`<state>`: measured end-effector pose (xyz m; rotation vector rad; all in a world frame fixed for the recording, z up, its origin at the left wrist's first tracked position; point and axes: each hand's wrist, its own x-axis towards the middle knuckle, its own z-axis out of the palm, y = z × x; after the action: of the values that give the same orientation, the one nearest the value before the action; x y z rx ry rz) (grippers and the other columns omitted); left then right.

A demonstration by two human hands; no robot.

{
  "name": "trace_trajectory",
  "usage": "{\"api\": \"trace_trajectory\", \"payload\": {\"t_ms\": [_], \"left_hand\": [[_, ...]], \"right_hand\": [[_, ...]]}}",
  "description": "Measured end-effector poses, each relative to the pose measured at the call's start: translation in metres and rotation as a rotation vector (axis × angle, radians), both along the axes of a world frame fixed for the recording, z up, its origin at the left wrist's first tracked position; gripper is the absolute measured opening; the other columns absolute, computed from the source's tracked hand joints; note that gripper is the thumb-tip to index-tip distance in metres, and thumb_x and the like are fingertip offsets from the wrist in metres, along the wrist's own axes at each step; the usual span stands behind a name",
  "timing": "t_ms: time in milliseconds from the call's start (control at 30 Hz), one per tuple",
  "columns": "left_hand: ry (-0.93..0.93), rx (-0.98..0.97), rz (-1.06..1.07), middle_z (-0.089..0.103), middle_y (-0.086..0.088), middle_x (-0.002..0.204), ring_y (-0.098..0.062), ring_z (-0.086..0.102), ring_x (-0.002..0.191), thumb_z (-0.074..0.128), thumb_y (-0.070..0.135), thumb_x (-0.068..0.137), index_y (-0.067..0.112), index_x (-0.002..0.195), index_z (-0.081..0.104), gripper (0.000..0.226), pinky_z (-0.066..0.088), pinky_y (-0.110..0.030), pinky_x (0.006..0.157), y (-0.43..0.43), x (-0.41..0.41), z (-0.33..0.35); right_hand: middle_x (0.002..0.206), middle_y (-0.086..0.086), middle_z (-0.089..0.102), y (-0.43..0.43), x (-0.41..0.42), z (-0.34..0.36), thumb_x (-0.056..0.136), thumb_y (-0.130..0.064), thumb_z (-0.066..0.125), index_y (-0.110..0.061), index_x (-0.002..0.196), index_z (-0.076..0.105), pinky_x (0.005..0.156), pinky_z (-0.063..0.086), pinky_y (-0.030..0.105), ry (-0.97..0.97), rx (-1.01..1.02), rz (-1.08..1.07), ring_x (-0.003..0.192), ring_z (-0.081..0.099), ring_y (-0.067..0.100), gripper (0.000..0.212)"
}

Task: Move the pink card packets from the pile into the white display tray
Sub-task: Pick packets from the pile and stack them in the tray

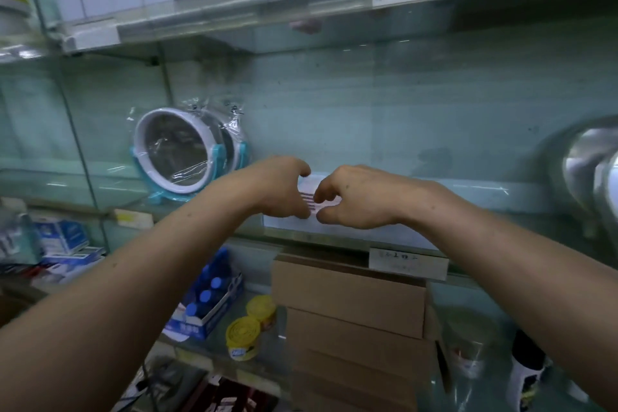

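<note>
Meeting over the white tray (368, 233) on the glass shelf (485, 202), the left hand (281, 189) and right hand (356, 201) both pinch the pink card packets (309, 203) from either side, equally near, low in the tray.

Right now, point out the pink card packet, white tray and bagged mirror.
pink card packet (309, 203), head view, striped face.
white tray (284, 223), head view, front wall.
bagged mirror (177, 150), head view, glass centre.

A glass shelf (521, 199) is carrying a white tray (368, 235) near its front edge. Two wrapped mirrors (182, 152) are standing at left, and something metal (590, 160) is sitting far right.
</note>
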<state>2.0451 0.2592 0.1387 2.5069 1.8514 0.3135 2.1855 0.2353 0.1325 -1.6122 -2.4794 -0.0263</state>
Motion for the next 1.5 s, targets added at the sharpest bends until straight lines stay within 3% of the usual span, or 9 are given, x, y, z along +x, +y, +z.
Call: {"api": "trace_trajectory", "payload": {"t_ms": [100,300,667,833,967,1500], "left_hand": [[0.102,0.006,0.066,0.028,-0.010,0.149,-0.028,0.035,0.133,0.075,0.036,0.077,0.028,0.151,0.013,0.097,0.037,-0.037,0.103,-0.008,-0.023,-0.003],[0.177,0.061,0.180,0.009,-0.013,0.155,-0.033,0.012,0.142,0.078,0.042,0.072,0.024,0.152,-0.006,0.118,0.026,-0.045,0.113,-0.015,-0.064,-0.012],[0.357,0.003,0.352,0.015,-0.019,0.153,-0.035,0.018,0.141,0.080,0.046,0.068,0.012,0.152,-0.004,0.123,0.026,-0.047,0.113,-0.021,-0.164,-0.050],[0.345,-0.023,0.423,0.013,-0.019,0.154,-0.035,0.015,0.142,0.081,0.043,0.067,0.012,0.151,0.003,0.119,0.020,-0.050,0.113,-0.026,-0.213,-0.072],[0.328,-0.039,0.451,0.016,-0.019,0.151,-0.036,0.018,0.139,0.081,0.039,0.068,0.009,0.150,0.003,0.117,0.022,-0.048,0.111,-0.030,-0.252,-0.088],[0.316,-0.083,0.622,0.021,-0.021,0.151,-0.038,0.020,0.140,0.082,0.038,0.069,0.008,0.149,0.009,0.113,0.020,-0.051,0.114,-0.065,-0.412,-0.094]], "right_hand": [[0.137,0.000,0.051,0.000,-0.019,-0.006,0.091,-0.038,0.054,-0.023,0.135,0.049,0.087,0.040,0.028,-0.059,-0.001,0.054,0.117,0.051,0.021,0.047],[0.140,0.007,0.044,0.001,-0.067,-0.014,0.086,-0.045,0.059,-0.020,0.139,0.042,0.104,0.040,0.041,-0.097,0.049,0.093,0.128,0.043,0.026,0.061],[0.142,0.012,0.036,0.004,-0.178,-0.046,0.081,-0.038,0.069,-0.013,0.142,0.030,0.102,0.038,0.039,-0.150,0.062,0.035,0.131,0.036,0.030,0.077],[0.148,0.013,0.028,-0.005,-0.230,-0.065,0.080,-0.041,0.069,-0.013,0.148,0.020,0.109,0.032,0.045,-0.177,0.018,-0.031,0.137,0.027,0.032,0.089],[0.146,0.014,0.028,-0.011,-0.269,-0.079,0.079,-0.041,0.071,-0.011,0.149,0.016,0.107,0.031,0.045,-0.190,-0.039,-0.079,0.135,0.026,0.032,0.094],[0.144,0.015,0.033,-0.020,-0.423,-0.083,0.080,-0.046,0.069,-0.013,0.146,0.021,0.107,0.035,0.045,-0.173,-0.016,0.020,0.134,0.030,0.031,0.089]]}}
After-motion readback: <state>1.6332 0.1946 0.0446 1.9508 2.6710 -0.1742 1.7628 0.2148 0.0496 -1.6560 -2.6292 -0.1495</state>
